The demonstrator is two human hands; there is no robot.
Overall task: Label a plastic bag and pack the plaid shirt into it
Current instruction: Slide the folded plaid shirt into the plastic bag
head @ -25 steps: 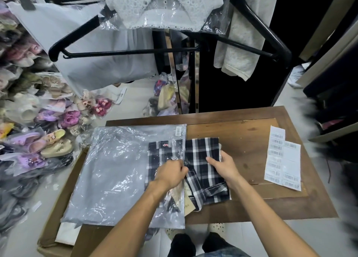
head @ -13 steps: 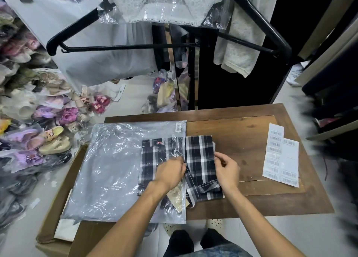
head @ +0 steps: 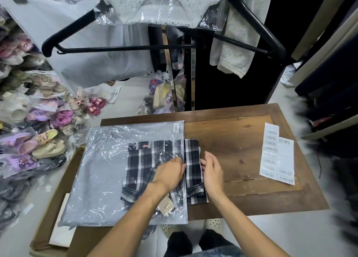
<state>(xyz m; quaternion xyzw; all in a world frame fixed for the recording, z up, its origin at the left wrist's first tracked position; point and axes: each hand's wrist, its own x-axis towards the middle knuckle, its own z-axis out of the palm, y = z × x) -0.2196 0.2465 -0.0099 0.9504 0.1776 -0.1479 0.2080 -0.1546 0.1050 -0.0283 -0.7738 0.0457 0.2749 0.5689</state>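
1. Sliding into the plastic bag [head: 108,171] on the table [head: 242,140], the plaid shirt [head: 155,165] is mostly inside; a strip hangs out of the opening on the right.
2. A barcode label [head: 176,127] sits on the bag's far right corner, so labelling looks done.
3. The left hand [head: 169,174] pinches the bag's open edge, apparently with some shirt cloth.
4. The right hand [head: 212,169] is loosely open, fingers against the shirt's exposed edge.
5. Left: push the strip in, close the bag.
6. Spare label sheets [head: 277,154] lie well apart.
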